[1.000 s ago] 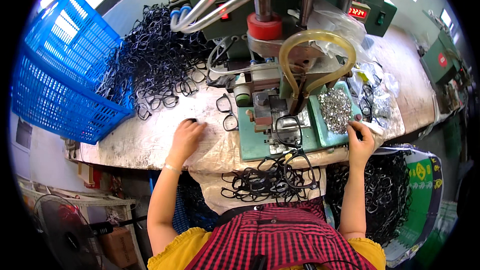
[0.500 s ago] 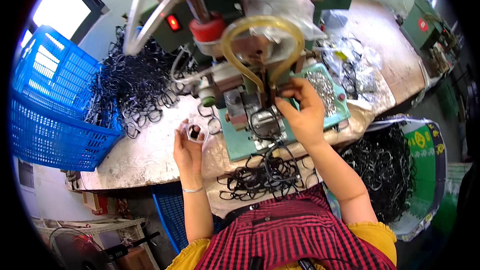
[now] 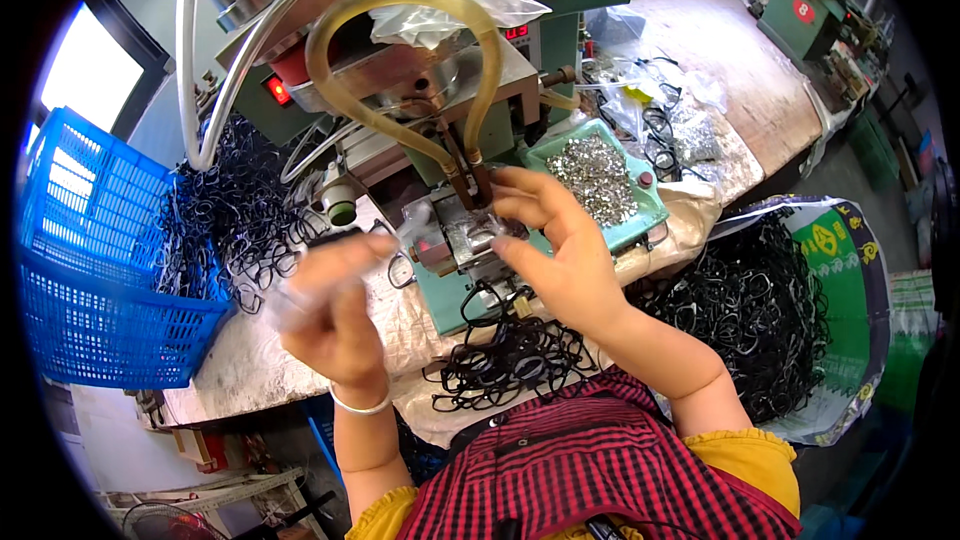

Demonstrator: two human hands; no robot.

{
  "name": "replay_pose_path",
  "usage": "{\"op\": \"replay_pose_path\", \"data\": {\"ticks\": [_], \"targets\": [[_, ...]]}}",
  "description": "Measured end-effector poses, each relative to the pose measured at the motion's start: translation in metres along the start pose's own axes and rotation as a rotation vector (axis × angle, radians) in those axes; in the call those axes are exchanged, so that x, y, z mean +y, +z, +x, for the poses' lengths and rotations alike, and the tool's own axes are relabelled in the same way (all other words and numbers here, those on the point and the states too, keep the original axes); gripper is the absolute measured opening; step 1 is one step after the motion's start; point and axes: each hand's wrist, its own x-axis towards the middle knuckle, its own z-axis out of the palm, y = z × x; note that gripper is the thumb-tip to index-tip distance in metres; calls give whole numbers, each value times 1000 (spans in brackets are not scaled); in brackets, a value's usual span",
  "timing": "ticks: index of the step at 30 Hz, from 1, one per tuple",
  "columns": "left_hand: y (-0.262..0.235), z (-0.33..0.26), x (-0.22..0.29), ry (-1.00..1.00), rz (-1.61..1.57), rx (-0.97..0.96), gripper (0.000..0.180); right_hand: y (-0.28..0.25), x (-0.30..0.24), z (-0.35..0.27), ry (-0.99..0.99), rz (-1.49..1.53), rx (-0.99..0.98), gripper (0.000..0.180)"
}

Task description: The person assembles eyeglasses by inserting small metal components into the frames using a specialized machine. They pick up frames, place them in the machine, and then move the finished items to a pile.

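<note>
My right hand [image 3: 565,255] is at the metal fixture [image 3: 470,235] of a green bench press [image 3: 430,290]. Its thumb and fingers are bent and apart, and a small dark piece shows between them; I cannot see that it is gripped. Above the fixture, a looped yellowish tube [image 3: 330,20] runs down to the narrow press tip. Raised left of the fixture, my left hand [image 3: 340,325] is smeared by motion, so its fingers and anything in them are unclear. Thin black eyeglass frames [image 3: 515,360] lie in a tangle at the table edge before me.
A green tray [image 3: 650,205] of small shiny metal parts stands right of the press. Left are a heap of black frames [image 3: 240,180] and a blue plastic basket [image 3: 110,330]. A big bag [image 3: 850,310] at my right holds more frames. Clear plastic bags [image 3: 690,90] lie behind the tray.
My left hand has swung up and left, and the clear ring seen around its fingers is now blurred. The right hand stays at the fixture, its fingers wider apart. The view has shifted.
</note>
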Motion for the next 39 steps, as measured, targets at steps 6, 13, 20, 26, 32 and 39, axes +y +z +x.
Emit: {"op": "replay_pose_path", "data": {"ticks": [6, 13, 20, 26, 32, 39], "targets": [[37, -33, -12, 246, 242, -442, 28, -89, 67, 20, -122, -1270, 96, 28], [32, -37, -20, 220, 199, -439, 25, -126, 110, 16, -232, -1192, 212, 12], [32, -75, -8, 100, 198, -300, 41, -128, 121, 28, -224, -973, 222, 13], [-2, -121, -77, -584, 579, 205, 73, -116, 111, 12, -64, -685, 322, 10], [-18, -69, -202, -583, 496, 80, 100, -80, 93, 29, -42, -529, 262, 11], [-73, -22, -147, -190, 635, 218, 30, -90, 86, 27, 15, -467, 298, 15]]}}
